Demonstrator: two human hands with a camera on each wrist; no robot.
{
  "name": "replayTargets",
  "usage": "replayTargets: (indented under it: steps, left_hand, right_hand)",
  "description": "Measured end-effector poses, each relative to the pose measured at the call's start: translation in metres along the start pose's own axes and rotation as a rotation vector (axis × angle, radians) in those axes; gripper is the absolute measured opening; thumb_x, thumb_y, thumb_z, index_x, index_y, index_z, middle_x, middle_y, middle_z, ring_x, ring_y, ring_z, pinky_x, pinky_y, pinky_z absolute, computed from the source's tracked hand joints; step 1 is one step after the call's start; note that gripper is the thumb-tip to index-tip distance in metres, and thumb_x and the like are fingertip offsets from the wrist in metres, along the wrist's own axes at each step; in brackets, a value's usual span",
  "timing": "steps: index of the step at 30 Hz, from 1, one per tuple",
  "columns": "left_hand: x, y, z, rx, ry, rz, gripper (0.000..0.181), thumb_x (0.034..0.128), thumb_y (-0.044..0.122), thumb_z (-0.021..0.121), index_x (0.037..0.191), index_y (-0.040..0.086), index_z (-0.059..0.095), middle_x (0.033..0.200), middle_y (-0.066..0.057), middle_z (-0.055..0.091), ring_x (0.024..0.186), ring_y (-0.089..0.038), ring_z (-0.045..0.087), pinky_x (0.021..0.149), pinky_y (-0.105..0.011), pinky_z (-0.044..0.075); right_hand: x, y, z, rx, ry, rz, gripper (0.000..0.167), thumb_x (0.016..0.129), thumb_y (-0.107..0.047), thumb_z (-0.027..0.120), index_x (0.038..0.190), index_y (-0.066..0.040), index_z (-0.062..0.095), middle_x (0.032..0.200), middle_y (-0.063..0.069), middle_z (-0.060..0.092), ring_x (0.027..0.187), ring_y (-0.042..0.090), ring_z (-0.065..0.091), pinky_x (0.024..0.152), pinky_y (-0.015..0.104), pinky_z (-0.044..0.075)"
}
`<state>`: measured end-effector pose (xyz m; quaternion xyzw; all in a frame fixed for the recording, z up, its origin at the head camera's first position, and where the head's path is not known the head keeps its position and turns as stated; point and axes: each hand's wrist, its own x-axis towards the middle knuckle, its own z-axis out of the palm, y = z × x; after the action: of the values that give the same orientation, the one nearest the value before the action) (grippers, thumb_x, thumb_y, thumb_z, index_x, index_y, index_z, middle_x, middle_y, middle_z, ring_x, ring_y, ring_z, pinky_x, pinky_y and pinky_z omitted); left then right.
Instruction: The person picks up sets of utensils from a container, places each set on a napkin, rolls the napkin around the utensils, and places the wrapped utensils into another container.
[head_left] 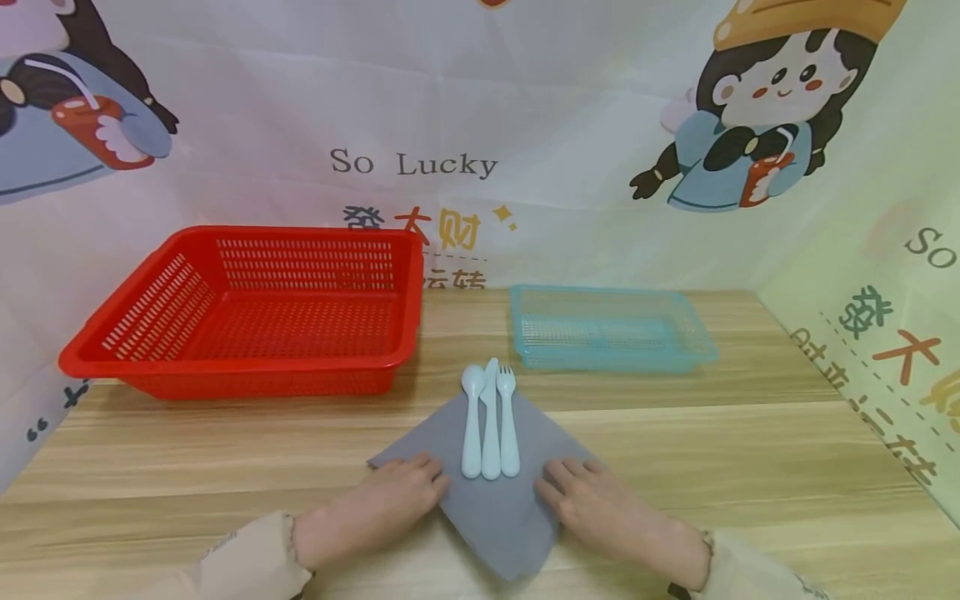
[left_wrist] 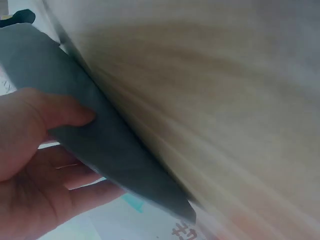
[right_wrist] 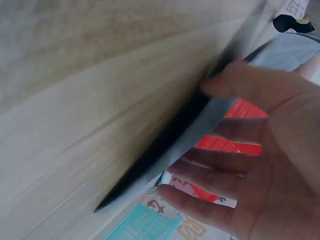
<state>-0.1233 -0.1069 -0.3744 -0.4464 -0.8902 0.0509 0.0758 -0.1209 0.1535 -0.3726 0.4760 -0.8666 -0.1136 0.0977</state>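
A grey cloth (head_left: pixel 498 525) lies cornerwise on the table, its near corner towards the person. On it a pale blue spoon (head_left: pixel 472 425), knife (head_left: pixel 491 429) and fork (head_left: pixel 508 425) lie side by side, heads pointing away. My left hand (head_left: pixel 405 492) holds the cloth's left edge; in the left wrist view the thumb of that hand (left_wrist: pixel 45 150) is on one face of the cloth (left_wrist: pixel 115 142), the fingers behind it. At the right edge my right hand (head_left: pixel 592 504) grips likewise, and in the right wrist view its thumb meets the cloth's dark underside (right_wrist: pixel 175 130).
A large red basket (head_left: pixel 255 365) stands at the back left of the wooden table (head_left: pixel 720 467). At the back right is a shallow light blue basket (head_left: pixel 615 362). A printed white sheet (head_left: pixel 570 167) hangs behind and along the sides.
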Motion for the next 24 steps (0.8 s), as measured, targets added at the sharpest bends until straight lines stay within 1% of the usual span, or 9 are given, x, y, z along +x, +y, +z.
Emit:
replayTargets:
  steps: [4, 7, 10, 12, 14, 16, 19, 22, 24]
  left_hand:
    - [0.000, -0.003, 0.000, -0.100, 0.044, -0.021, 0.010, 0.0717, -0.003, 0.062, 0.078, 0.005, 0.058, 0.070, -0.003, 0.053, 0.067, -0.014, 0.052, 0.053, -0.021, 0.045]
    - [0.000, -0.005, -0.001, -0.173, 0.062, -0.032, 0.010, 0.0716, -0.002, 0.063, 0.075, 0.005, 0.056, 0.069, -0.003, 0.054, 0.065, -0.014, 0.054, 0.053, -0.020, 0.045]
    - [0.000, -0.008, -0.001, -0.227, 0.071, -0.042, 0.010, 0.0712, -0.001, 0.063, 0.074, 0.005, 0.056, 0.068, -0.003, 0.054, 0.064, -0.014, 0.055, 0.052, -0.020, 0.045]
    - [0.000, -0.010, -0.001, -0.271, 0.076, -0.047, 0.008, 0.0723, -0.001, 0.061, 0.073, 0.005, 0.056, 0.066, -0.002, 0.054, 0.063, -0.013, 0.054, 0.053, -0.020, 0.044]
    - [0.001, -0.012, 0.000, -0.319, 0.106, -0.049, 0.008, 0.0721, -0.003, 0.059, 0.073, 0.005, 0.056, 0.069, -0.002, 0.055, 0.066, -0.013, 0.055, 0.056, -0.021, 0.046]
    - [0.002, -0.015, 0.001, -0.373, 0.129, -0.056, 0.009, 0.0726, -0.004, 0.058, 0.074, 0.005, 0.056, 0.071, -0.002, 0.057, 0.070, -0.013, 0.056, 0.060, -0.023, 0.047]
    - [0.003, -0.020, 0.001, -0.452, 0.148, -0.078, 0.011, 0.0734, -0.005, 0.059, 0.072, 0.006, 0.055, 0.069, -0.001, 0.057, 0.067, -0.009, 0.054, 0.057, -0.022, 0.047]
    - [0.004, -0.025, 0.000, -0.527, 0.118, -0.132, 0.014, 0.0758, -0.002, 0.060, 0.068, 0.007, 0.053, 0.060, 0.002, 0.049, 0.057, -0.005, 0.045, 0.050, -0.019, 0.042]
    - [0.005, -0.029, -0.002, -0.568, 0.100, -0.168, 0.016, 0.0776, 0.000, 0.061, 0.066, 0.006, 0.052, 0.056, 0.005, 0.045, 0.053, -0.003, 0.039, 0.046, -0.018, 0.037]
  right_hand:
    - [0.000, 0.002, -0.004, 0.086, -0.038, 0.030, 0.054, 0.064, -0.031, 0.073, 0.107, -0.001, 0.058, 0.104, 0.011, 0.056, 0.092, 0.023, 0.056, 0.078, 0.036, 0.049]
    - [0.001, 0.004, -0.005, 0.111, -0.028, 0.045, 0.055, 0.064, -0.032, 0.074, 0.106, -0.001, 0.058, 0.105, 0.012, 0.058, 0.094, 0.024, 0.057, 0.079, 0.038, 0.049]
    - [0.002, 0.006, -0.004, 0.106, 0.002, 0.044, 0.046, 0.065, -0.028, 0.074, 0.101, -0.003, 0.061, 0.099, 0.009, 0.061, 0.089, 0.022, 0.059, 0.076, 0.036, 0.050]
    - [0.003, 0.008, -0.003, 0.111, 0.028, 0.037, 0.034, 0.067, -0.021, 0.073, 0.095, -0.005, 0.064, 0.093, 0.006, 0.063, 0.083, 0.018, 0.060, 0.072, 0.032, 0.051]
    - [0.004, 0.010, -0.001, 0.136, 0.054, 0.032, 0.022, 0.068, -0.015, 0.071, 0.088, -0.006, 0.066, 0.087, 0.003, 0.064, 0.077, 0.015, 0.061, 0.067, 0.028, 0.051]
    - [0.004, 0.012, 0.000, 0.201, 0.066, 0.047, 0.012, 0.071, -0.009, 0.068, 0.082, -0.007, 0.067, 0.082, 0.003, 0.065, 0.072, 0.014, 0.061, 0.063, 0.024, 0.050]
    - [0.004, 0.018, 0.000, 0.326, 0.069, 0.095, 0.005, 0.074, -0.007, 0.065, 0.079, -0.004, 0.065, 0.076, 0.003, 0.065, 0.067, 0.013, 0.061, 0.060, 0.022, 0.050]
    - [0.004, 0.023, 0.000, 0.457, 0.054, 0.165, 0.004, 0.077, -0.008, 0.063, 0.076, -0.004, 0.063, 0.071, 0.004, 0.063, 0.061, 0.010, 0.058, 0.055, 0.020, 0.048]
    - [0.005, 0.026, 0.000, 0.523, 0.055, 0.192, 0.006, 0.078, -0.007, 0.062, 0.073, -0.004, 0.061, 0.065, 0.002, 0.061, 0.055, 0.006, 0.053, 0.051, 0.017, 0.045]
